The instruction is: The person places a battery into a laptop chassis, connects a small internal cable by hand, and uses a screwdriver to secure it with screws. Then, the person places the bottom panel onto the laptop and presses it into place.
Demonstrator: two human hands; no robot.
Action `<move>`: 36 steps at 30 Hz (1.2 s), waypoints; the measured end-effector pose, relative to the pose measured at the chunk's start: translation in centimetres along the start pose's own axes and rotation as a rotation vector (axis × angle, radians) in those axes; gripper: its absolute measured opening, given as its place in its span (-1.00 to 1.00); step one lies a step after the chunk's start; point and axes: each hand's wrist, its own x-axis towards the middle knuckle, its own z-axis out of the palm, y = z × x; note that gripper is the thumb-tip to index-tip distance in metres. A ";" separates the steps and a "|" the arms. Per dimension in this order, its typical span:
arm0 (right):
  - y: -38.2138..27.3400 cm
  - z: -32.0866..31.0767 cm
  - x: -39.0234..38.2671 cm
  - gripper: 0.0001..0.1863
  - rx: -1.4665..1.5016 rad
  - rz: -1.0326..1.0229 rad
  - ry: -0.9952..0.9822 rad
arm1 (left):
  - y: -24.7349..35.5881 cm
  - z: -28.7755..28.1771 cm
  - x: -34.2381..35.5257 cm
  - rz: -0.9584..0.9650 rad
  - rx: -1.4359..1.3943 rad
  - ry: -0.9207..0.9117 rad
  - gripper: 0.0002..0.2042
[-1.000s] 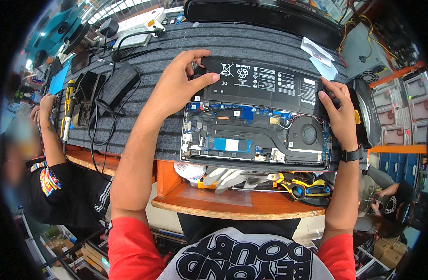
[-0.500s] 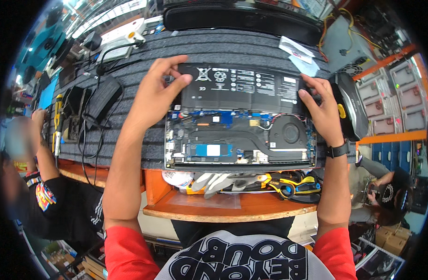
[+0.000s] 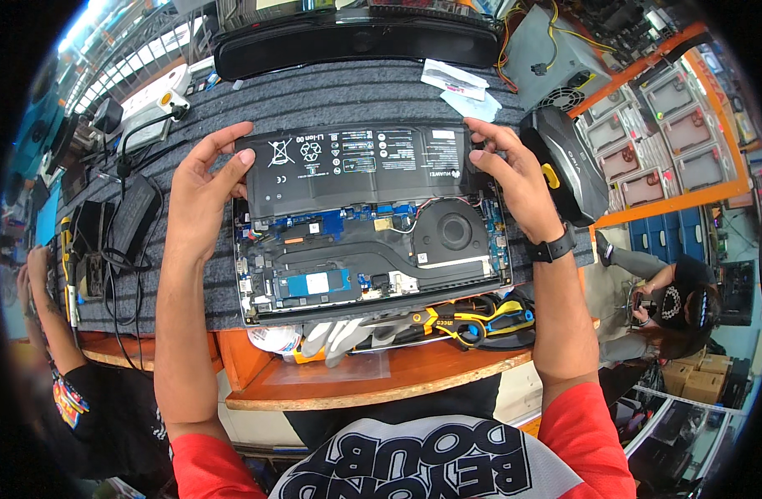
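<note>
"Battery: where is it, and who has it?"

"Over the laptop's far half; whether its underside touches, I can't tell. Both hands have it, well apart: the left hand pinching the left end, the right hand the right, thumbs on the printed face."

"How would you handle it?"

"Laptop steady first. Then battery level, both ends moving together so it doesn't flex. Light pressure, I'd say, and mind the thin wires at its near edge."

"Now count, biggest first."

"One counter under the laptop. One black bar beyond it. One laptop. One battery. Two hands, one at either side. One fan in the laptop's right part; one blue card at its near left."

"And the wires?"

"Too fine to count."
</note>
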 end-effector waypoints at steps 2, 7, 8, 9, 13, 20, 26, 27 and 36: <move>0.1 0.0 0.0 -0.48 -0.003 0.010 0.002 | 0.1 -0.3 0.1 -0.016 -0.025 -0.053 -0.57; -0.2 0.3 0.0 -0.48 -0.040 0.005 0.002 | 0.3 -0.2 0.0 -0.023 -0.070 -0.050 -0.60; -0.2 0.2 0.0 -0.48 -0.051 -0.005 0.001 | 0.3 0.0 0.0 -0.017 -0.079 -0.036 -0.62; -0.2 0.2 0.0 -0.48 -0.061 -0.016 0.000 | 0.3 0.1 -0.1 -0.011 -0.088 -0.023 -0.63; -0.3 0.1 0.0 -0.49 0.035 0.037 0.013 | 0.5 0.4 -0.2 0.039 -0.057 -0.008 -0.67; 0.1 0.5 0.1 -0.49 -0.012 0.007 0.014 | -0.2 0.0 0.1 0.011 -0.050 -0.029 -0.80; 0.2 0.8 0.1 -0.51 -0.103 -0.016 0.037 | -0.6 0.0 0.1 -0.012 -0.056 -0.046 -0.81; 0.2 0.8 0.2 -0.51 -0.116 -0.023 0.039 | -0.6 -0.1 0.1 -0.016 -0.050 -0.048 -0.80; -0.3 0.9 0.0 -0.53 -0.078 -0.040 0.024 | -0.5 -0.3 0.3 -0.114 -0.125 -0.017 -0.72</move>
